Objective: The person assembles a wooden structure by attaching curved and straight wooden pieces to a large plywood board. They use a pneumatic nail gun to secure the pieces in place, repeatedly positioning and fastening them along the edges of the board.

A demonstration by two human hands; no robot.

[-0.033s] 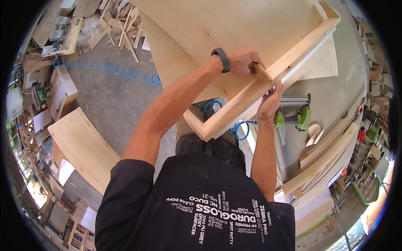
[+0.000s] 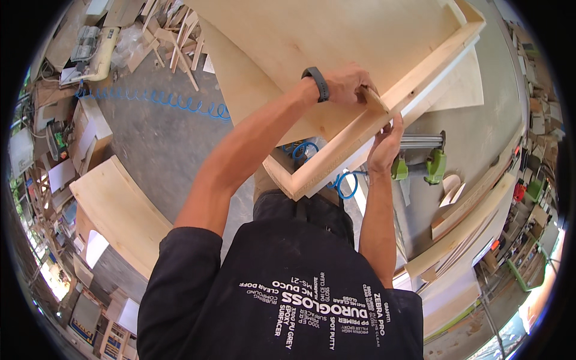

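Observation:
A long pale wooden frame (image 2: 342, 154) runs on a slant in front of me, its near corner close to my waist. My left hand (image 2: 348, 84), with a dark band on the wrist, is closed round a small flat wood strip (image 2: 374, 100). The strip's end meets the frame's inner edge. On the frame's outer side, my right hand (image 2: 386, 147) grips the rail from below, its fingertips at the edge opposite the strip. A broad plywood panel (image 2: 270, 54) lies beyond and under the frame.
Green-ended clamps (image 2: 435, 167) lie right of my right hand. A blue coiled hose (image 2: 162, 102) crosses the floor at left, with loops near my waist. A curved wooden panel (image 2: 120, 210) stands at lower left. Wood offcuts (image 2: 180, 39) are heaped at the back left.

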